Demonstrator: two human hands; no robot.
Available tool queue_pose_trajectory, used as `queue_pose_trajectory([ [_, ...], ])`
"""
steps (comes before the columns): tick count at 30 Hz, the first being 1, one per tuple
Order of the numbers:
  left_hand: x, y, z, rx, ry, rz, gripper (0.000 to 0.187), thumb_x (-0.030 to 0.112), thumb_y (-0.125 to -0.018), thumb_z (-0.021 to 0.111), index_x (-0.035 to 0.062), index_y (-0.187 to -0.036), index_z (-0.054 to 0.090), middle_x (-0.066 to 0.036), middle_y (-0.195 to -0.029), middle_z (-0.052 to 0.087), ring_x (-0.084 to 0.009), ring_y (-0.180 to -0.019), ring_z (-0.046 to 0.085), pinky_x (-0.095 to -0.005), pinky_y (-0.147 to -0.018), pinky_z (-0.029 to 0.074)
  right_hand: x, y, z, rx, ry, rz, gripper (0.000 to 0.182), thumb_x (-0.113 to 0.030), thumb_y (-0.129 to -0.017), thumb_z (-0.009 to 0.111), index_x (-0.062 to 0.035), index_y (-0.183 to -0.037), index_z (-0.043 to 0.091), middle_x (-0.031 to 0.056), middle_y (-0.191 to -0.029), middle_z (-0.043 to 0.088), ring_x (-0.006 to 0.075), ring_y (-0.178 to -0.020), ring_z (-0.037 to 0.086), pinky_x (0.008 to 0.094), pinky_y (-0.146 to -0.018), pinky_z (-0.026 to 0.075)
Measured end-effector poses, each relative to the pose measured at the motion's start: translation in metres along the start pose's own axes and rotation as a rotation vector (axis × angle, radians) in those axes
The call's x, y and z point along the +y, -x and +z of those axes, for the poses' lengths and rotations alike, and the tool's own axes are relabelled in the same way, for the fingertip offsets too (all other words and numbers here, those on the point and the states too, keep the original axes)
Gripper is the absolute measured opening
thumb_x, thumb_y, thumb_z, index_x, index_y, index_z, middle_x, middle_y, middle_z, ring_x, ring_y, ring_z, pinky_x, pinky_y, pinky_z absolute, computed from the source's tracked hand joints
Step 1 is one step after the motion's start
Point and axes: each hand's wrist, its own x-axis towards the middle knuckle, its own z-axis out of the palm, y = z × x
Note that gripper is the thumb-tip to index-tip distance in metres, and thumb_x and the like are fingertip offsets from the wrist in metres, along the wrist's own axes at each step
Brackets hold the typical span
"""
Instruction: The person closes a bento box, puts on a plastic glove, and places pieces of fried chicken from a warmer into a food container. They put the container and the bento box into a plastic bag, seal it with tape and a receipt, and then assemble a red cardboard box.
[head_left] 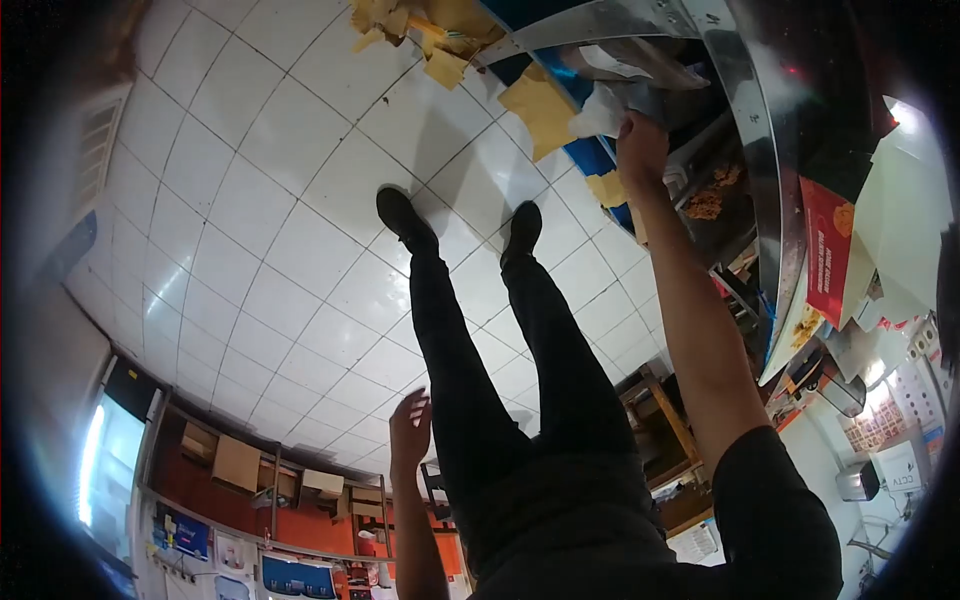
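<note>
My right hand reaches to the metal-framed case at the upper right, its fingers closed on a crumpled whitish sheet, like thin paper or plastic. Just beyond it lies clear wrapping inside the frame. Brown paper pieces hang on the blue side panel below the hand. Brown, crumbly fried food sits deeper in the case, right of my wrist. Down beside my left thigh, my left hand hangs with fingers loosely bent and a little apart, touching nothing.
The case's curved metal edge runs along the right. A red printed box stands beyond it. Torn brown paper hangs at the top. White floor tiles lie under my feet; shelves with cardboard boxes are at the lower left.
</note>
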Motion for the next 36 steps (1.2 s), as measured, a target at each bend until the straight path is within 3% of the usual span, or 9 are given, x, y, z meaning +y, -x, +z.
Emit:
queue_pose_trajectory([
  [11, 0.34, -0.194, 0.142, 0.208, -0.148, 1.295, 0.04, -0.008, -0.08, 0.051, 0.0011, -0.118, 0.055, -0.019, -0.115, 0.058, -0.0386, -0.106, 0.056, -0.043, -0.092, 0.048, 0.037, -0.002, -0.008, -0.103, -0.144, 0.145, 0.02, -0.025, -0.089, 0.058, -0.0106, -0.098, 0.069, 0.0136, -0.102, 0.069, 0.0333, -0.095, 0.065, 0.0435, -0.084, 0.05],
  [14, 0.366, -0.229, 0.174, 0.112, -0.3, 1.313, 0.038, -0.007, -0.08, 0.051, -0.0002, -0.117, 0.055, -0.019, -0.118, 0.057, -0.0381, -0.11, 0.056, -0.0429, -0.094, 0.047, 0.046, -0.002, -0.011, -0.291, -0.389, 0.34, 0.025, -0.032, -0.092, 0.055, -0.0141, -0.104, 0.068, 0.0128, -0.109, 0.067, 0.034, -0.1, 0.063, 0.0426, -0.086, 0.049],
  [16, 0.368, -0.234, 0.188, 0.132, -0.28, 1.354, 0.037, -0.007, -0.081, 0.051, -0.0012, -0.117, 0.054, -0.02, -0.118, 0.057, -0.0383, -0.111, 0.055, -0.0431, -0.095, 0.047, 0.047, 0.005, -0.002, -0.129, -0.691, 0.355, 0.018, -0.015, -0.091, 0.062, 0.0, -0.096, 0.069, 0.0077, -0.084, 0.069, 0.013, -0.08, 0.067, 0.0273, -0.073, 0.053],
  [19, 0.363, -0.243, 0.203, 0.202, -0.285, 1.416, 0.036, -0.006, -0.081, 0.052, -0.0027, -0.117, 0.053, -0.02, -0.118, 0.058, -0.0387, -0.113, 0.054, -0.0437, -0.097, 0.046, 0.05, 0.012, -0.011, -0.037, -0.516, -0.044, 0.018, -0.016, -0.092, 0.063, 0.0008, -0.096, 0.067, 0.0075, -0.089, 0.069, 0.0124, -0.082, 0.065, 0.0268, -0.074, 0.051],
  [23, 0.354, -0.259, 0.208, 0.258, -0.373, 1.421, 0.04, -0.003, -0.081, 0.054, -0.0028, -0.121, 0.051, -0.023, -0.119, 0.058, -0.0398, -0.114, 0.054, -0.044, -0.1, 0.044, 0.028, 0.028, -0.038, -0.197, -0.804, 0.272, 0.02, -0.018, -0.094, 0.062, 0.001, -0.097, 0.063, 0.009, -0.092, 0.068, 0.0138, -0.083, 0.065, 0.0278, -0.076, 0.05],
  [25, 0.357, -0.259, 0.212, 0.273, -0.402, 1.382, 0.039, 0.0, -0.082, 0.053, -0.0022, -0.121, 0.052, -0.022, -0.121, 0.056, -0.0384, -0.118, 0.052, -0.0428, -0.101, 0.043, 0.013, 0.048, -0.073, -0.177, -0.571, 0.147, 0.031, -0.032, -0.101, 0.045, -0.006, -0.113, 0.058, 0.015, -0.105, 0.067, 0.0334, -0.099, 0.065, 0.041, -0.085, 0.049],
  [30, 0.363, -0.243, 0.202, 0.088, -0.221, 1.29, 0.041, 0.009, -0.082, 0.054, -0.0012, -0.122, 0.053, -0.021, -0.127, 0.053, -0.0372, -0.123, 0.048, -0.0415, -0.103, 0.04, -0.015, 0.111, -0.139, -0.023, -0.729, -0.152, 0.012, -0.002, -0.091, 0.061, -0.0021, -0.102, 0.058, 0.0143, -0.094, 0.067, 0.0253, -0.088, 0.068, 0.0341, -0.077, 0.051],
  [32, 0.349, -0.246, 0.198, 0.341, -0.439, 1.521, 0.042, 0.006, -0.077, 0.058, -0.0004, -0.118, 0.056, -0.021, -0.128, 0.052, -0.0373, -0.123, 0.048, -0.0422, -0.102, 0.041, -0.036, 0.138, -0.169, -0.123, -1.132, 0.163, 0.011, -0.003, -0.095, 0.057, -0.0008, -0.106, 0.057, 0.0135, -0.101, 0.065, 0.0162, -0.091, 0.064, 0.0308, -0.079, 0.051],
  [36, 0.309, -0.173, 0.135, -0.122, 0.195, 1.099, 0.053, -0.006, -0.074, 0.061, 0.0016, -0.126, 0.055, -0.013, -0.126, 0.057, -0.0231, -0.112, 0.056, -0.0346, -0.097, 0.045, -0.056, 0.153, -0.212, -0.184, -1.478, 0.426, 0.023, -0.008, -0.097, 0.054, 0.0015, -0.118, 0.052, 0.0124, -0.104, 0.064, 0.0163, -0.092, 0.063, 0.0313, -0.081, 0.052],
])
